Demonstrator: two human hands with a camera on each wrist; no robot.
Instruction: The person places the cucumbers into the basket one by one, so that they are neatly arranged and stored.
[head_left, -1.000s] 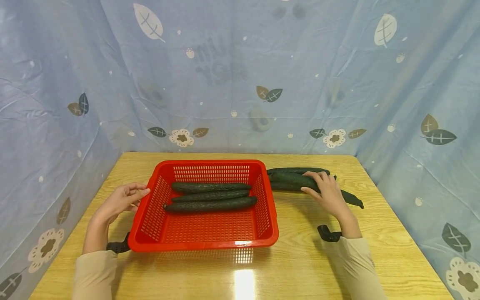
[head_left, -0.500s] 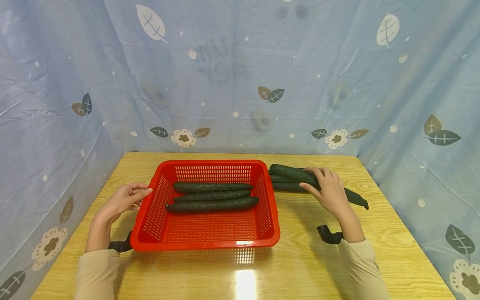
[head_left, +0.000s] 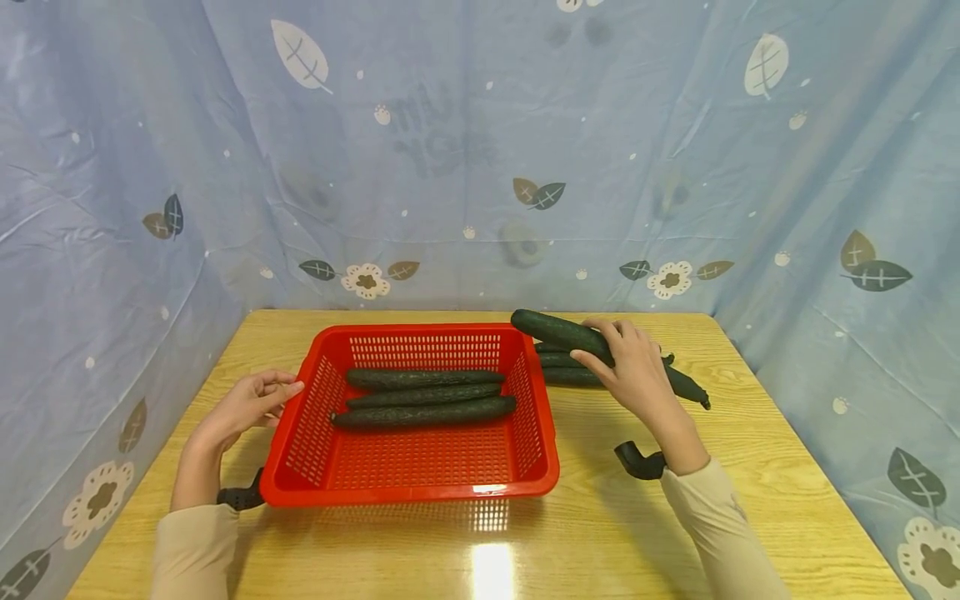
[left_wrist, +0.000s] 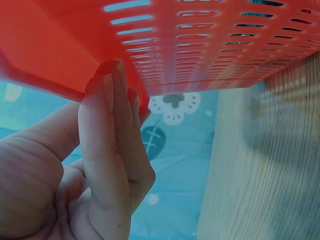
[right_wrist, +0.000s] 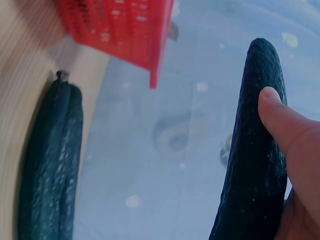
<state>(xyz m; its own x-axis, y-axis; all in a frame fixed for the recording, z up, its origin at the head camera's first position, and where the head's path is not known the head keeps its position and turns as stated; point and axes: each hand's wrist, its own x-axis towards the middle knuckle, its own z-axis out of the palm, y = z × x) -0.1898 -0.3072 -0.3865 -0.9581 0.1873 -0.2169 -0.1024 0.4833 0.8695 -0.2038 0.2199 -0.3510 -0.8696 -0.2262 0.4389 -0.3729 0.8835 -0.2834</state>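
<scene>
My right hand [head_left: 633, 371] grips a long dark green cucumber [head_left: 555, 329] around its middle, above the table and tilted, its left end higher and near the basket's back right corner. In the right wrist view the thumb [right_wrist: 287, 120] lies along this cucumber [right_wrist: 252, 160]. At the left side, my left hand [head_left: 243, 404] pinches the rim of a red plastic basket [head_left: 412, 493]; the left wrist view shows its fingers [left_wrist: 102, 145] against the basket wall. Three cucumbers [head_left: 427, 410] lie side by side in the basket's back half.
More cucumbers [head_left: 570, 377] lie on the wooden table [head_left: 600, 533] right of the basket, partly hidden behind my right hand and the held cucumber. A patterned blue curtain [head_left: 465, 167] encloses the table at the back and sides. Black wrist mounts [head_left: 637, 461] stick out beside both wrists.
My right hand has lifted the cucumber off the others and carried it up and left, toward the basket. My left hand and the basket have stayed in place.
</scene>
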